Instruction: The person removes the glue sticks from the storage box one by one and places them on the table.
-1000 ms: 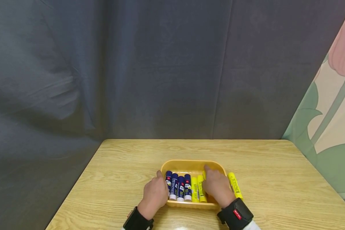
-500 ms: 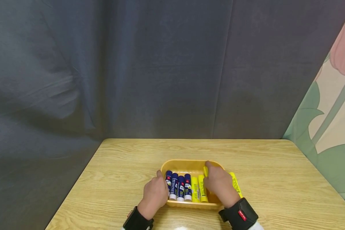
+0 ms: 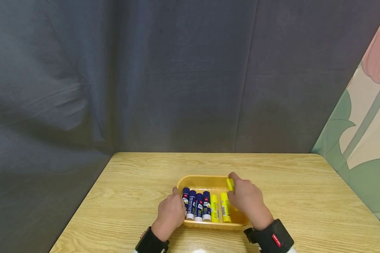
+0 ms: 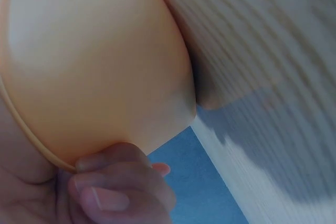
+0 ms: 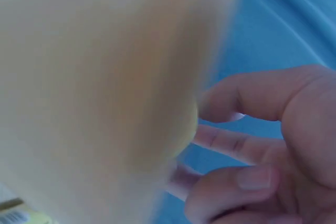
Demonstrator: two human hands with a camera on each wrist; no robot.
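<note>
An orange-yellow plastic basket point(image 3: 203, 225) sits on the table, holding several blue glue sticks point(image 3: 198, 207) with white ends on its left side. To their right stand two yellow printed sticks point(image 3: 214, 208). My left hand point(image 3: 171, 209) grips the basket's left rim; the left wrist view has its fingers point(image 4: 110, 198) curled over the edge of the basket wall point(image 4: 105, 66). At the right rim my right hand point(image 3: 248, 196) pinches another yellow stick point(image 3: 230, 184), mostly covered by the hand. In the right wrist view, a blurred wall hides most of that stick.
The wood-grain table point(image 3: 139, 175) extends around the basket. Behind it hangs a dark grey-blue curtain point(image 3: 183, 77). A wall with a painted tulip point(image 3: 378, 59) stands at the right. Black bands point(image 3: 269, 237) circle both wrists.
My right hand has shifted right with the yellow stick and now covers the loose yellow one beside the basket. Inside, one yellow stick has slid slightly right. My left hand stays put.
</note>
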